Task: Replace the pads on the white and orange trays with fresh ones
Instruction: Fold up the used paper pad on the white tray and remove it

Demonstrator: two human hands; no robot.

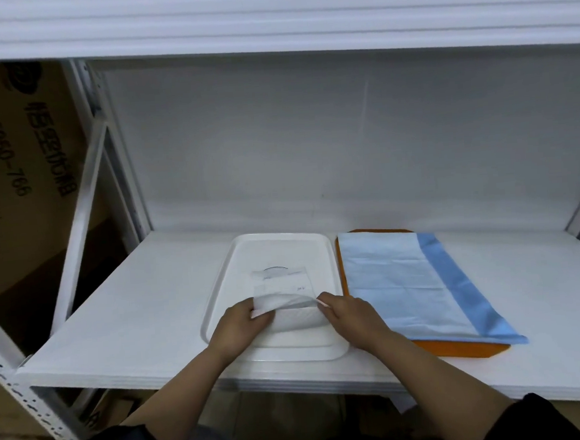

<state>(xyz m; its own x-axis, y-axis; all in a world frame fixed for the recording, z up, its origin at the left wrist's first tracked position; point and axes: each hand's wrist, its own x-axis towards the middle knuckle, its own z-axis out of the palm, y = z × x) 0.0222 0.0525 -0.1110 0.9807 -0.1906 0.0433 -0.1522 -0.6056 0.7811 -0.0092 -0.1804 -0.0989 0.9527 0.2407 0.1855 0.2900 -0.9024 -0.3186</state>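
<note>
White tray (218,290) sits near the front edge of a white shelf (133,299), long side running away from the viewer. In its middle lies a clear packet (282,282), flat at the far end, with faint print and a dark arc visible through it (text too small to read). The near end of the packet is lifted and curled over. Left hand (241,323) grips the curled left corner, fingers wrapped round it; right hand (346,313) pinches the right corner between thumb and fingers. Both hands hover over the near half of the tray, forearms reaching in from below. Whether the packet holds a folded pad cannot be told; the contents read only as white. Just beside the white tray, to the right, an orange tray (462,347) lies on the same shelf, its rim showing at the near edge, left side and far corner. A light blue pad (389,281) covers it, with a darker blue band along its right edge; that edge overhangs the tray slightly at the near right corner. Cardboard box (13,163) with printed digits stands left, beyond the rack upright (85,206).
</note>
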